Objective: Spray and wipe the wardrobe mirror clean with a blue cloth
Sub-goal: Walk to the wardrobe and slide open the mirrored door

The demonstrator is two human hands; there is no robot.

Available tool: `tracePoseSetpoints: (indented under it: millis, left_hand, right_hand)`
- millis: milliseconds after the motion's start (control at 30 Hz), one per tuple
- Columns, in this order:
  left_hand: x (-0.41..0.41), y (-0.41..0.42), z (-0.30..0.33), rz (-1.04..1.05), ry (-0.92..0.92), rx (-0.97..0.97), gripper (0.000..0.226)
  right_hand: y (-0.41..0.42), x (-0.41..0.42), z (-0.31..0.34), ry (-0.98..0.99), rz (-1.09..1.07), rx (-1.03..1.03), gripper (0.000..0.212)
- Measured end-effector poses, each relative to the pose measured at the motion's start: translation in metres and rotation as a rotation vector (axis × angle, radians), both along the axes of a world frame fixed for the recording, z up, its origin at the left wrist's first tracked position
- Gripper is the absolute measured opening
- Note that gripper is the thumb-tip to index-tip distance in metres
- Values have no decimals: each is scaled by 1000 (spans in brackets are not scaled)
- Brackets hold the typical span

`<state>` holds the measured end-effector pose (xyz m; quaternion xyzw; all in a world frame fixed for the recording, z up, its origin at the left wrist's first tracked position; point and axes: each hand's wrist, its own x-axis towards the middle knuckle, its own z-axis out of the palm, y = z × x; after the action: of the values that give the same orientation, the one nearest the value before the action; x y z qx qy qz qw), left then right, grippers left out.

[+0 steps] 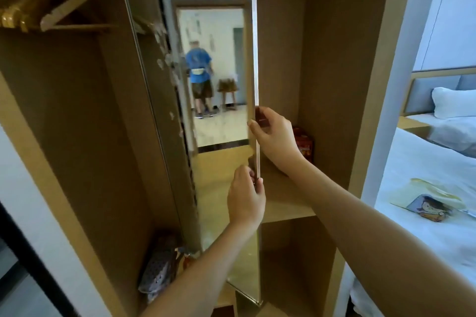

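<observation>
Gripping the wardrobe mirror (221, 80) by its vertical right edge: right hand (275, 136) pinches at 12 o'clock of the left hand (246, 201), which pinches too.

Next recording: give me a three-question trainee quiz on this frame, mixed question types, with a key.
1. True or false: a blue cloth is in one of the hands.
2. Which hand has its grip higher on the mirror edge? A) left B) right
3. Fill in: the red box sits on a wardrobe ____.

Key: 1 false; 2 B, the left hand is lower; 3 shelf.
</observation>
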<state>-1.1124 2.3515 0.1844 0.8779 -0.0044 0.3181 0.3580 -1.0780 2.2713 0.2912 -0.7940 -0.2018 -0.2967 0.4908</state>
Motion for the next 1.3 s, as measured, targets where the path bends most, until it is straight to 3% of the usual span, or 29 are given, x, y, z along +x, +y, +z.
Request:
tracePoseSetpoints:
  millis: [233,633,933,1100,1300]
  left_hand:
    - [27,-18,3,5,41,12,12]
    - [58,-19,7,-98,128,80,22]
    - [41,68,39,10,-172,167,23]
    - [38,128,56,126,-340,316,36]
    - [33,170,64,167,-244,590,53]
  right_hand:
    - [-14,31,-3,-15,-63,12,17]
    - [-22,63,-1,47,-91,62,29]
    - [-5,48,-2,-15,-232,207,40]
    - [20,21,-7,-226,-322,-21,54]
    - [48,16,-26,-202,-301,-330,65]
